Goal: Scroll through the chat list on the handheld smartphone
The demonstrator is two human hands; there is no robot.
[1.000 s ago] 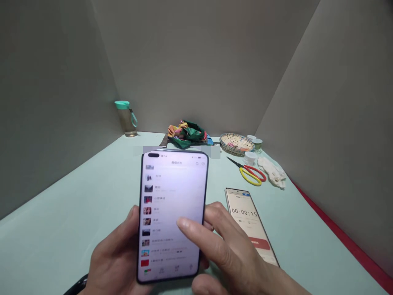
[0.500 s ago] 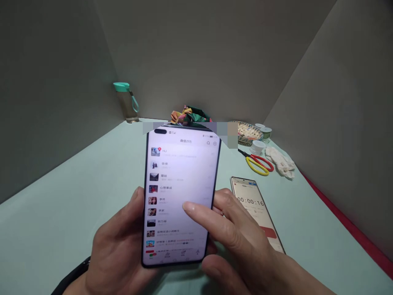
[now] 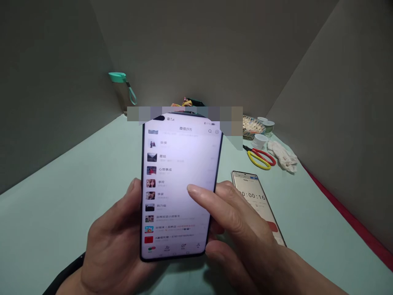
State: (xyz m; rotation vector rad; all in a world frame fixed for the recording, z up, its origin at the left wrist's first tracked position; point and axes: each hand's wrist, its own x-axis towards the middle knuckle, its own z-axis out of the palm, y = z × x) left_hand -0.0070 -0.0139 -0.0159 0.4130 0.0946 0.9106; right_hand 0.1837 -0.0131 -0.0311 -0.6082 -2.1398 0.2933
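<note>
A lit smartphone (image 3: 172, 164) stands tilted up before me, a chat list on its screen. Its lower left side rests in my left hand (image 3: 112, 235), thumb along the edge and the other fingers mostly hidden behind it. Over the screen reaches my right hand (image 3: 245, 237), index finger stretched out with its tip at the middle of the list. The thumb of that hand is apart, near the phone's lower right corner. Partly behind the right hand, a second phone (image 3: 252, 186) lies face up on the table, showing a timer.
Scissors (image 3: 260, 158) with red and yellow handles lie at right, beside a crumpled white cloth (image 3: 281, 155) and a white spool (image 3: 259, 141). Behind are a woven basket (image 3: 253, 126) and a green spool (image 3: 269, 128). A bottle (image 3: 119, 92) stands back left; colourful fabric (image 3: 196, 102) lies at the back.
The chat list has scrolled up a little under my right index finger. The held phone sits slightly higher in view, and the whole view has shifted a little.
</note>
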